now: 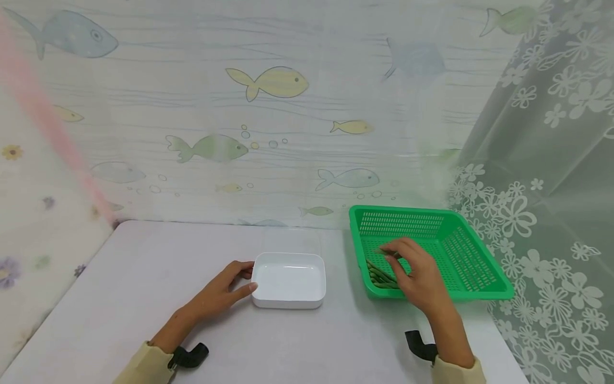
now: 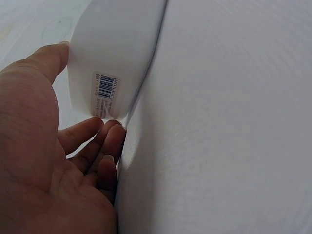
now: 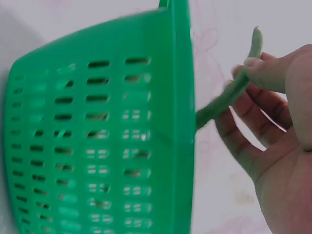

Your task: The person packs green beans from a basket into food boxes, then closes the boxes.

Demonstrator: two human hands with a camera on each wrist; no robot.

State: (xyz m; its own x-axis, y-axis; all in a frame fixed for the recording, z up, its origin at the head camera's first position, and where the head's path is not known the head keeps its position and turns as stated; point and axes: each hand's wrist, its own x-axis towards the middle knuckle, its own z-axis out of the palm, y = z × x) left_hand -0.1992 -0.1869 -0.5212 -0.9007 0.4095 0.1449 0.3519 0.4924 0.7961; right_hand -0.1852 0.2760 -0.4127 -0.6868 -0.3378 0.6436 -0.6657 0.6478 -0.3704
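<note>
A white rectangular dish [image 1: 290, 305] stands on the table, and my left hand [image 1: 218, 292] holds it by its left end. In the left wrist view, the thumb is at the dish's upper edge and the fingertips are at its lower corner, near a barcode label [image 2: 104, 92]. Over the left part of a green plastic basket [image 1: 484, 295], my right hand [image 1: 422, 277] pinches a green bean [image 3: 217, 108] between thumb and fingers. Several more green beans [image 1: 379, 278] lie in the basket's near left corner, partly behind that hand.
A white-covered table [image 1: 192, 245] carries both containers, the basket to the right of the dish. Behind it hangs a fish-patterned sheet [image 1: 288, 160]. A flowered lace curtain [image 1: 542, 266] hangs close along the basket's right side. Black curved pieces [image 1: 192, 356] sit at both wrists.
</note>
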